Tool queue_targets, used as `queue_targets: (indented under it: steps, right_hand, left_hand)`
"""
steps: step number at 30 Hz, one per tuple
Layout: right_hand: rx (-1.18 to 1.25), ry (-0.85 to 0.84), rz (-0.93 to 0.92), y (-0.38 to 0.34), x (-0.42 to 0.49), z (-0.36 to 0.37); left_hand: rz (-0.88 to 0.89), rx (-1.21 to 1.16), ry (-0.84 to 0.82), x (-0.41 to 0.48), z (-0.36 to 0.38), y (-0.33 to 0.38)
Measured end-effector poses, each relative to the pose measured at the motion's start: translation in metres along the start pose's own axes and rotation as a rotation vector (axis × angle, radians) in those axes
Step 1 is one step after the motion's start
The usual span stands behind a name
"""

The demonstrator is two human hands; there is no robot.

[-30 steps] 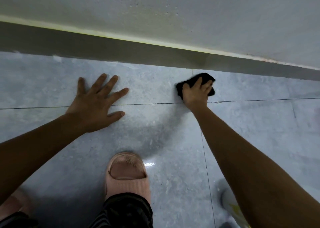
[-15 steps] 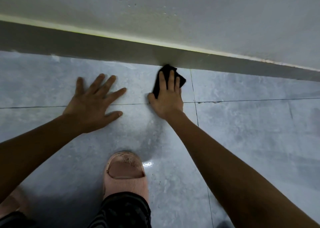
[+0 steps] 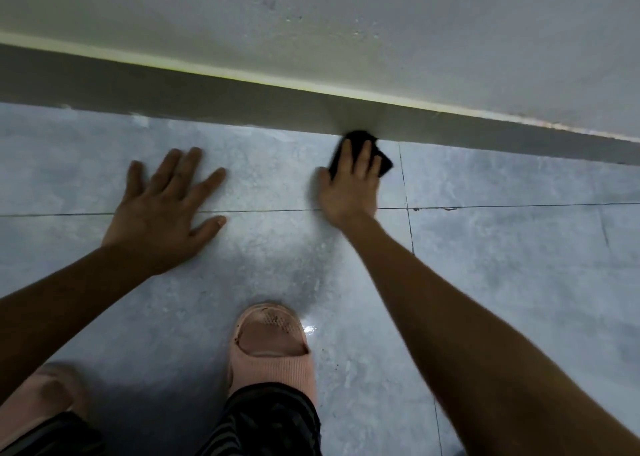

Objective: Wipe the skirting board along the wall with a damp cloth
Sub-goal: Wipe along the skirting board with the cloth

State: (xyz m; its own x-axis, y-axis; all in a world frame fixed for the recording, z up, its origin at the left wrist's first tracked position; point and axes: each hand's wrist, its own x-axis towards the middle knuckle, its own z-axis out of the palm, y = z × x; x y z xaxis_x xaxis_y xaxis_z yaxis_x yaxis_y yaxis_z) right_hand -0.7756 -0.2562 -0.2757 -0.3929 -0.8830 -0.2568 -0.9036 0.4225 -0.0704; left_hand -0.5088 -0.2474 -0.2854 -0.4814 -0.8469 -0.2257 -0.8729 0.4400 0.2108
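1. Since half a second ago, right hand (image 3: 349,187) and black cloth (image 3: 360,152) have advanced toward the upper part of the frame; the cloth's far edge now meets the foot of the skirting board (image 3: 207,99), centre-right.
2. Right hand: fingers extended over the cloth, pressing it flat to the floor (image 3: 502,248) where floor meets board. Judged a palm-down press to keep the damp face against the surface.
3. Left hand (image 3: 162,213): spread wide, flat on the floor at centre-left, holding nothing. Judged to be bracing the crouched body.
4. Skirting board: dark grey band running from upper left to right edge, below the pale wall (image 3: 415,23).
5. Pink slipper (image 3: 273,348) planted at lower centre, well apart from the cloth.
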Motion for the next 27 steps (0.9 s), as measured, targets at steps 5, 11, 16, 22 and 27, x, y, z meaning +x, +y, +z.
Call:
queue_targets:
  steps: [5, 11, 16, 22, 27]
  right_hand:
    - [-0.035, 0.002, -0.433, -0.041, -0.037, 0.012]
    - [-0.063, -0.001, -0.139, 0.045, -0.012, -0.008]
    - [-0.008, -0.059, 0.190, 0.022, 0.009, -0.012]
    - [-0.033, -0.020, -0.288, -0.046, -0.041, 0.013]
    - [-0.050, -0.048, -0.296, 0.021, -0.060, 0.005]
  left_hand:
    - [0.014, -0.007, 0.015, -0.001, 0.001, -0.003]
    - [-0.096, -0.028, 0.047, -0.020, -0.002, -0.035]
    - [-0.071, -0.018, -0.002, -0.019, -0.009, -0.038]
    - [-0.062, 0.019, -0.052, -0.019, -0.010, -0.045]
    - [-0.124, 0.006, -0.044, -0.019, -0.005, -0.031]
